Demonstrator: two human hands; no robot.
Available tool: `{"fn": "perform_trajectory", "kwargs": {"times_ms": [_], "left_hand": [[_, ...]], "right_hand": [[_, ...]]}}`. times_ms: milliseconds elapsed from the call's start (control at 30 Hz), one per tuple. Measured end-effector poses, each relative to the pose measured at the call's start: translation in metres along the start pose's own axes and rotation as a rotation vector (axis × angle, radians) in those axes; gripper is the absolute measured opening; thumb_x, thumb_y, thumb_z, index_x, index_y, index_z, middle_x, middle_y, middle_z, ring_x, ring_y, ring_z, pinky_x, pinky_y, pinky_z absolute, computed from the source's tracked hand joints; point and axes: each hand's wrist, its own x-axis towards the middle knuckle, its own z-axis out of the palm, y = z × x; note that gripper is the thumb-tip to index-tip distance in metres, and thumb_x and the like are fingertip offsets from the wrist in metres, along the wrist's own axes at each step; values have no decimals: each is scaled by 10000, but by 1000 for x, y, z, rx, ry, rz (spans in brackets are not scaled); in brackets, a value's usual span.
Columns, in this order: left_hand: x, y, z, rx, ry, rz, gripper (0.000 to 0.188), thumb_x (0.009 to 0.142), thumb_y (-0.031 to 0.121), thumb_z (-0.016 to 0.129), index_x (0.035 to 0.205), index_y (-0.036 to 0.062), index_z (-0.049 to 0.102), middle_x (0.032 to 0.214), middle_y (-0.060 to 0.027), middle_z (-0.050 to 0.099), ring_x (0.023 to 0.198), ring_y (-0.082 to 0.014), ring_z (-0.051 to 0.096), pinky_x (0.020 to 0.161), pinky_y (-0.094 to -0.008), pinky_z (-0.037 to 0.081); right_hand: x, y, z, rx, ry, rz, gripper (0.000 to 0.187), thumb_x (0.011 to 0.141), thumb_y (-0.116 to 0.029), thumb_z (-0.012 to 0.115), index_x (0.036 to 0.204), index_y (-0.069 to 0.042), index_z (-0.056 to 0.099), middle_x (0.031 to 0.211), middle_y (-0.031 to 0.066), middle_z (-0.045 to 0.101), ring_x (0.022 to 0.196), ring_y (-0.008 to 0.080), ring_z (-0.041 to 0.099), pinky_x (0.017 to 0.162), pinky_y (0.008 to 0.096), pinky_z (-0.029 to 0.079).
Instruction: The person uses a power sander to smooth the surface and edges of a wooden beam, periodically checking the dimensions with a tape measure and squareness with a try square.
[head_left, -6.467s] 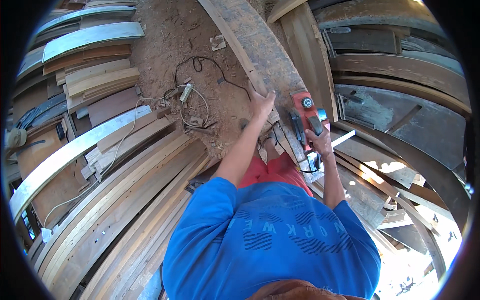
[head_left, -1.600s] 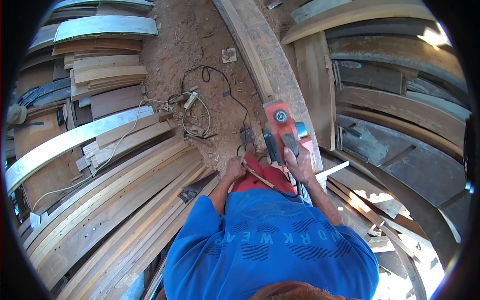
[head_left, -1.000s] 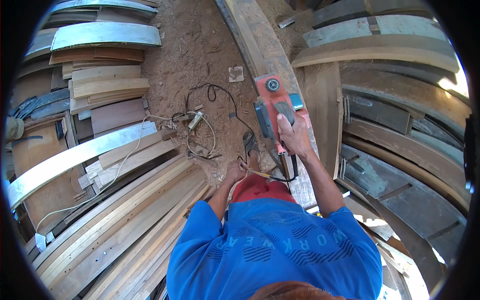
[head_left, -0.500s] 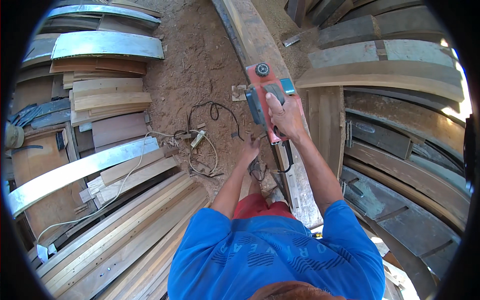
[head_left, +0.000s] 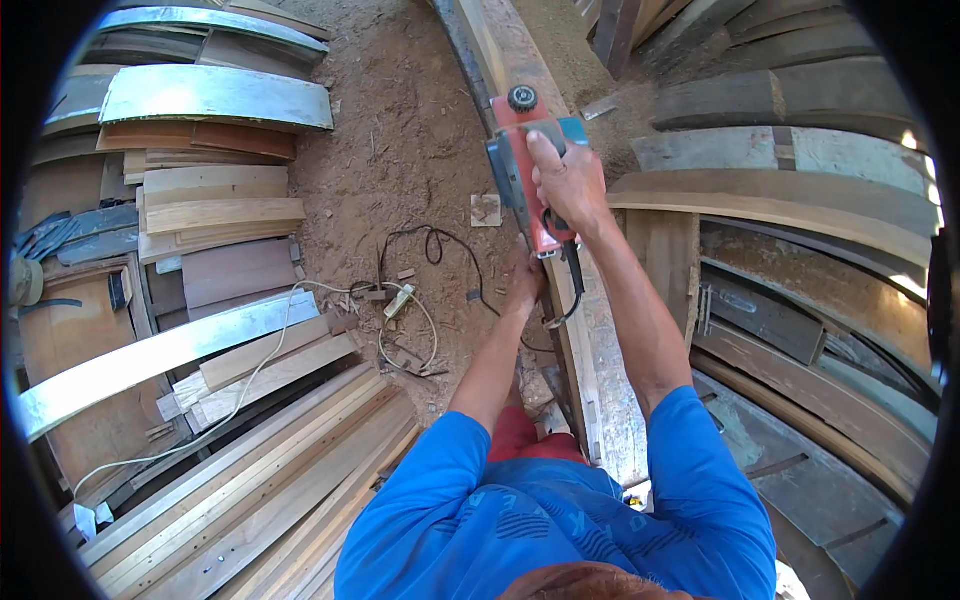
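Observation:
My right hand (head_left: pixel 572 190) is wrapped around the handle of a red electric planer (head_left: pixel 540 225) with a black knob at its far end. The planer lies along a long narrow wooden strip (head_left: pixel 572 345), which rests on a broad weathered plank (head_left: pixel 618 400). A black cord (head_left: pixel 576 275) bends down from the planer's near end. Just below the planer, my left hand (head_left: pixel 524 275) is against the left side of the strip or plank. Its fingers are mostly hidden, so its grip does not show.
Black cable (head_left: pixel 455 238) loops over the dirt floor (head_left: pixel 380 130) to a white socket block (head_left: pixel 399 300). Wooden boards (head_left: pixel 225 215) are stacked at left, long slats (head_left: pixel 230 480) at lower left. More boards (head_left: pixel 770 190) stand at right. A small square wood piece (head_left: pixel 486 210) lies beside the plank.
The planer and my right hand have moved slightly farther away along the strip. My left hand has come up and right, from over the floor to the side of the strip or plank.

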Motion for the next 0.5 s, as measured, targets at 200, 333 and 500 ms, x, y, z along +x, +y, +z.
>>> {"fn": "perform_trajectory", "kwargs": {"times_ms": [200, 333, 500], "left_hand": [[-5, 15, -9, 105, 109, 36, 548, 1076, 249, 395, 1579, 74, 267, 1519, -249, 432, 1403, -395, 417, 1157, -415, 344], [-21, 89, 0, -131, -131, -511, 567, 1104, 335, 332, 1618, 161, 168, 1573, -243, 366, 1437, -342, 396, 1154, -385, 346], [-3, 17, 4, 163, 60, -172, 582, 1078, 335, 371, 1611, 205, 178, 1322, -318, 576, 1238, -486, 542, 1065, -501, 418]], "right_hand": [[73, -46, 18, -114, -40, 62, 503, 948, -511, 575, 854, -22, 642, 659, 29, 604, 548, 123, 581, 520, 319, 469], [122, -37, -1, -29, 5, 21, 461, 961, -482, 577, 868, -35, 642, 674, 14, 595, 544, 105, 564, 507, 300, 460], [35, -29, -21, 332, -53, 46, 395, 1013, -440, 559, 931, -62, 637, 647, -15, 545, 495, 83, 483, 458, 269, 385]]}}
